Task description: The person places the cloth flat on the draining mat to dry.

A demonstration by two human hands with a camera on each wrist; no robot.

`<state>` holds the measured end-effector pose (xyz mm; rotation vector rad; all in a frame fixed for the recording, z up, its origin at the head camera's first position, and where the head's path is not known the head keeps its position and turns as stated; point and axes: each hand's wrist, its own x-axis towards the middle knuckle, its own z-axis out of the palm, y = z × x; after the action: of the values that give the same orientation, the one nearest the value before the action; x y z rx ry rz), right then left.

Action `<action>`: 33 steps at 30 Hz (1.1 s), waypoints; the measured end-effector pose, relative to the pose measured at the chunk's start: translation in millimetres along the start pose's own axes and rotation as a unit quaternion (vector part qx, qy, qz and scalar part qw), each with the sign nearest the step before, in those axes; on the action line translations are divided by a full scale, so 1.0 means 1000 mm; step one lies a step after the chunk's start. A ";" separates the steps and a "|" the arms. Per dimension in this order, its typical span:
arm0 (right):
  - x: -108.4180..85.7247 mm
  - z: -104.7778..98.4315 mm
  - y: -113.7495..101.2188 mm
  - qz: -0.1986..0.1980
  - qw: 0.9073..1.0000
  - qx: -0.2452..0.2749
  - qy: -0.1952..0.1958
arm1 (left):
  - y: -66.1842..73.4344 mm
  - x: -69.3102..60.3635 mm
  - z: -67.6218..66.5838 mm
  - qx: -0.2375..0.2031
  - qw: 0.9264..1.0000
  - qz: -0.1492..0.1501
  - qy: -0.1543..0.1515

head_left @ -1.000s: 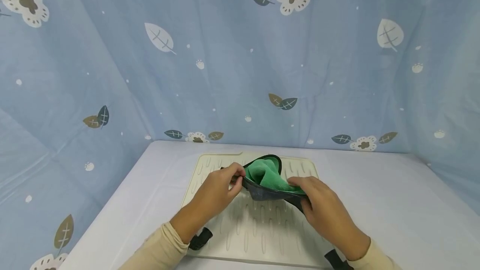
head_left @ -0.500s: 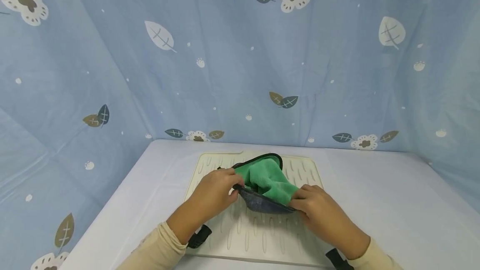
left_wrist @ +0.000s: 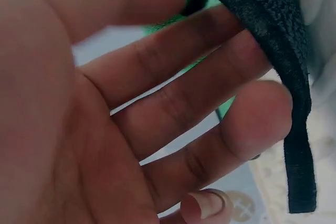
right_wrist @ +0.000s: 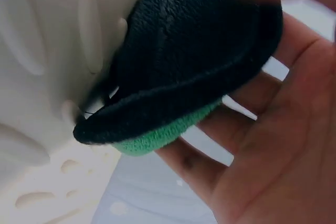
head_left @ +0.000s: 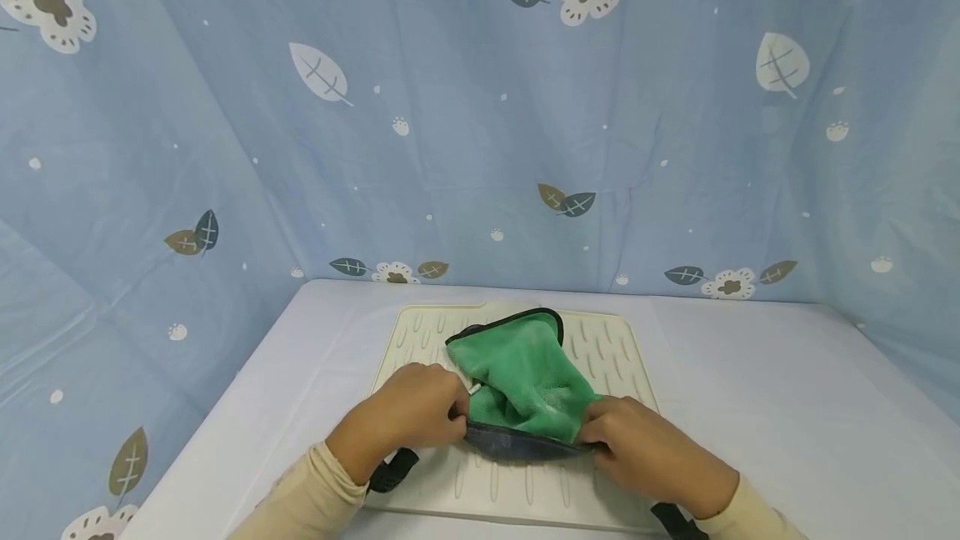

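A two-sided towel point(head_left: 525, 373), plush green on one face and dark grey on the other with black edging, lies rumpled with its green face up. My left hand point(head_left: 412, 408) pinches its near left edge. In the left wrist view, the dark edging point(left_wrist: 257, 24) runs past the fingertips and a black strip point(left_wrist: 301, 177) hangs down. My right hand point(head_left: 648, 448) pinches the near right edge, and the right wrist view shows the dark underside point(right_wrist: 184, 40) between thumb and fingers. The near edge sags between both hands, slightly raised. A small white piece point(head_left: 475, 388) shows by the left fingers.
Under the towel lies a cream ribbed mat point(head_left: 517, 494) on a white-covered table point(head_left: 772, 407). A blue patterned curtain point(head_left: 450, 148) closes off the back and sides. Black straps point(head_left: 393, 471) show beneath both wrists.
Both hands have drawn the towel's near edge toward me and lower. The left hand has also moved slightly left. More of the green face now lies spread out.
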<state>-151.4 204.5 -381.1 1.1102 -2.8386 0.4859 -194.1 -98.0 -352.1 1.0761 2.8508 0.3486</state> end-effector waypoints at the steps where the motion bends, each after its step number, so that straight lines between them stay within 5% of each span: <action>1: 0.000 0.000 0.000 0.006 1.000 0.015 -0.014 | -0.001 0.001 0.001 -0.014 1.000 -0.004 -0.006; 6: 0.000 -0.005 -0.001 0.030 0.996 0.074 -0.027 | -0.007 0.005 0.008 -0.037 0.999 -0.024 -0.018; 9: 0.002 -0.009 0.000 0.069 0.997 0.033 0.022 | -0.010 0.008 0.011 -0.032 0.999 -0.032 -0.018; 12: 0.001 -0.013 0.006 0.139 0.988 -0.024 0.069 | -0.011 0.010 0.014 -0.022 0.999 -0.041 -0.009; 17: -0.001 -0.010 0.020 0.232 0.972 -0.027 0.038 | -0.012 0.013 0.020 0.008 0.997 -0.066 0.028; 22: 0.002 -0.002 0.027 0.231 0.973 0.002 -0.005 | -0.014 0.014 0.025 0.016 0.996 -0.081 0.022; 33: 0.000 0.000 0.027 0.189 0.980 0.066 0.013 | -0.017 0.017 0.031 -0.032 0.997 -0.065 -0.004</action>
<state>-169.4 222.6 -388.7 0.5657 -3.0374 0.7135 -212.9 -93.7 -386.3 0.8732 2.8635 0.4220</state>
